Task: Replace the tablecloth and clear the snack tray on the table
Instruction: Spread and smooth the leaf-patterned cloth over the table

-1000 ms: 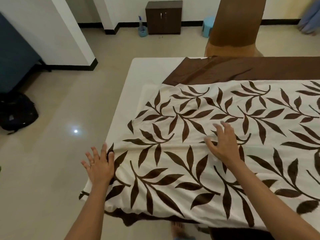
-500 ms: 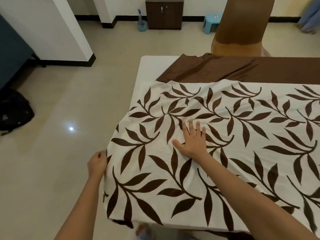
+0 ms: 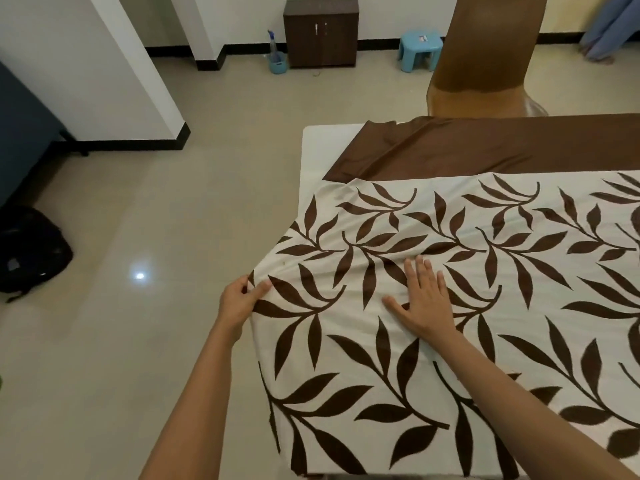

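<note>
Two hands: left hand (image 3: pixel 239 303) pinches tablecloth (image 3: pixel 433 306) edge (fingers closed); right hand (image 3: pixel 424 299) flat, open.

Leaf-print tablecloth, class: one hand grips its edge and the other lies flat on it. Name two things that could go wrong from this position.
1. The left hand pinches the leaf-print tablecloth at its overhanging edge. A hard pull could drag it crooked and bare more of the white table.

2. The right hand presses flat beside a ridge of wrinkles. Pulling against it may set the creases, or shift the brown cloth lying behind it.
</note>
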The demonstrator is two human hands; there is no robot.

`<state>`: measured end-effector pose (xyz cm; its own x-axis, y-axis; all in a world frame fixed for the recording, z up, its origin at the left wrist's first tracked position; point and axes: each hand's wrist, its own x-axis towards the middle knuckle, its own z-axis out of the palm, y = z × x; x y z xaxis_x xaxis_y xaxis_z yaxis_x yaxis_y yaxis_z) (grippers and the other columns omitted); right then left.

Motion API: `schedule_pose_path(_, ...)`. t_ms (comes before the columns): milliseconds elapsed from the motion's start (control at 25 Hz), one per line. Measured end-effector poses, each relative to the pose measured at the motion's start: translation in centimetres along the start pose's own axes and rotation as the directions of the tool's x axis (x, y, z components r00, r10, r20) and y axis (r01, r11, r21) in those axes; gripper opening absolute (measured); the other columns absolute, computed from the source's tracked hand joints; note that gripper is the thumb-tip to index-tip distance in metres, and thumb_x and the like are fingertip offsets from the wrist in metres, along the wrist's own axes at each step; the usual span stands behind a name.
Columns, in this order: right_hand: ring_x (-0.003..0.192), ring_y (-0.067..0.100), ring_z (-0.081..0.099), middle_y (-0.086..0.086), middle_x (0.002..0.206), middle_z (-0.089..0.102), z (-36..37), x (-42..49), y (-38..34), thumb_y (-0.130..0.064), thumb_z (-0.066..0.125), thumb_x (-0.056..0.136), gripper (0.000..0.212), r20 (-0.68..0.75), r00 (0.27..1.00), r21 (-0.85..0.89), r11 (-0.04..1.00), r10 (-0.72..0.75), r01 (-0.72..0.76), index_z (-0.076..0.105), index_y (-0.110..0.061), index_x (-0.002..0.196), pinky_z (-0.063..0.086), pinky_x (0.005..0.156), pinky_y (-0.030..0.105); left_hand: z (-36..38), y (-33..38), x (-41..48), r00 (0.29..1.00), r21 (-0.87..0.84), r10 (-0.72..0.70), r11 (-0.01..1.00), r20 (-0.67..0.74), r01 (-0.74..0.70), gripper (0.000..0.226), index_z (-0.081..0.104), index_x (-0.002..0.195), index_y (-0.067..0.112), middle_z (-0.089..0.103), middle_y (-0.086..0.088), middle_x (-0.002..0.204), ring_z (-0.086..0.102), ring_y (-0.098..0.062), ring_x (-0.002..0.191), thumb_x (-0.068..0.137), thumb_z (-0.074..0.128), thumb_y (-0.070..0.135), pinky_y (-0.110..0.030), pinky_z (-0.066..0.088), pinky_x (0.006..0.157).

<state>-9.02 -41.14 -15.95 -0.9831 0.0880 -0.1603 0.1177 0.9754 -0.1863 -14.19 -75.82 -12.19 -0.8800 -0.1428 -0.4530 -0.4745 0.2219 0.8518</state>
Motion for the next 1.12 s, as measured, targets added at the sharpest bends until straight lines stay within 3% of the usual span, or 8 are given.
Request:
schedule_pose_path(120, 0.144, 0.021, -0.022, 0.006, 0.158, -0.018, 0.7, -0.6, -2.3, -0.08, 0.01, 0.081, 0.096, 0.003, 1.0, -0.016, 1.0, -0.005, 0.005, -0.014, -0.019, 0.151, -0.011, 0.118, 0.041, -0.9, 0.3, 0.0, 0.945, -0.342, -0.135, 0.909, 0.299, 0.238, 0.051, 0.059, 0.124, 0.016, 0.067, -0.014, 0.12, 0.064, -0.03, 0.11, 0.093, 0.045, 0.055, -0.047, 0.047, 0.098)
schedule_pose_path(280, 0.145, 0.019, -0.021, 0.004, 0.159, -0.017, 1.1, -0.7, -2.8, -0.08, 0.009, 0.081, 0.095, -0.022, 1.0, -0.019, 1.0, -0.005, 0.004, -0.011, -0.019, 0.152, -0.007, 0.119, 0.042, -0.5, 0.3, 1.7, 0.731, -0.132, -0.444, 0.803, 0.517, 0.581, 0.089, 0.064, 0.114, 0.014, 0.067, -0.02, 0.116, 0.06, -0.039, 0.112, 0.078, 0.024, 0.085, -0.048, 0.048, 0.096)
schedule_pose_path(400, 0.145, 0.016, -0.02, 0.002, 0.159, -0.016, 1.1, -0.7, -2.7, -0.079, 0.013, 0.083, 0.092, -0.04, 0.999, -0.02, 1.0, 0.007, -0.008, -0.01, -0.021, 0.152, -0.005, 0.12, 0.042, -0.4, 1.2, 3.1, 0.738, 0.125, -0.497, 0.857, 0.456, 0.5, 0.066, 0.059, 0.124, 0.009, 0.069, -0.016, 0.108, 0.063, -0.032, 0.104, 0.077, 0.066, 0.055, -0.047, 0.047, 0.098)
schedule_pose_path(480, 0.146, 0.015, -0.018, 0.001, 0.16, -0.013, 1.1, -0.7, -2.8, -0.077, 0.016, 0.085, 0.091, -0.05, 0.999, -0.007, 1.0, 0.014, -0.014, -0.007, -0.022, 0.152, -0.004, 0.12, 0.041, -1.4, 1.4, 4.2, 0.761, 0.129, -0.473, 0.874, 0.445, 0.468, 0.087, 0.055, 0.128, 0.006, 0.068, -0.014, 0.112, 0.062, -0.03, 0.107, 0.055, 0.087, 0.04, -0.046, 0.045, 0.101)
schedule_pose_path(720, 0.146, 0.014, -0.015, 0.0, 0.16, -0.01, 1.0, -0.7, -3.0, -0.077, 0.015, 0.084, 0.09, -0.068, 0.997, 0.004, 1.0, 0.022, -0.022, -0.004, -0.023, 0.153, 0.0, 0.12, 0.043, -4.0, -0.5, 7.4, 0.858, -0.057, -0.497, 0.86, 0.128, 0.507, 0.084, 0.051, 0.13, 0.004, 0.058, -0.016, 0.132, 0.055, -0.035, 0.118, 0.063, 0.082, 0.044, -0.047, 0.046, 0.099)
schedule_pose_path(840, 0.147, 0.015, -0.015, 0.001, 0.16, -0.01, 1.2, -0.6, -3.1, -0.077, 0.014, 0.083, 0.091, -0.076, 0.997, 0.005, 1.0, 0.029, -0.029, -0.004, -0.022, 0.153, 0.0, 0.12, 0.043, -1.6, -0.4, 7.2, 0.942, 0.343, -0.142, 0.906, -0.304, 0.247, 0.081, 0.038, 0.14, 0.002, 0.041, -0.021, 0.144, 0.04, -0.039, 0.132, 0.08, 0.074, 0.043, -0.048, 0.037, 0.105)
schedule_pose_path(960, 0.146, 0.015, -0.015, -0.001, 0.16, -0.013, 1.3, -0.5, -3.2, -0.076, 0.015, 0.084, 0.09, -0.084, 0.996, 0.016, 1.0, 0.026, -0.024, -0.004, -0.023, 0.153, -0.001, 0.12, 0.043, 4.8, 1.8, 5.4, 0.92, 0.505, 0.39, 0.802, -0.035, -0.321, 0.068, 0.031, 0.146, 0.009, 0.027, -0.016, 0.154, 0.022, -0.03, 0.144, 0.092, 0.058, 0.041, -0.039, 0.021, 0.115)
schedule_pose_path(1120, 0.146, 0.015, -0.016, -0.001, 0.16, -0.013, 1.3, -0.5, -3.1, -0.073, 0.023, 0.086, 0.088, -0.097, 0.995, 0.018, 1.0, 0.019, -0.017, -0.004, -0.023, 0.153, -0.001, 0.12, 0.043, 12.3, 2.5, 5.7, 0.842, 0.739, 0.43, 0.44, 0.326, -0.51, 0.073, 0.008, 0.154, 0.032, -0.002, -0.003, 0.162, -0.006, -0.023, 0.149, 0.092, 0.026, 0.066, -0.045, 0.001, 0.118)
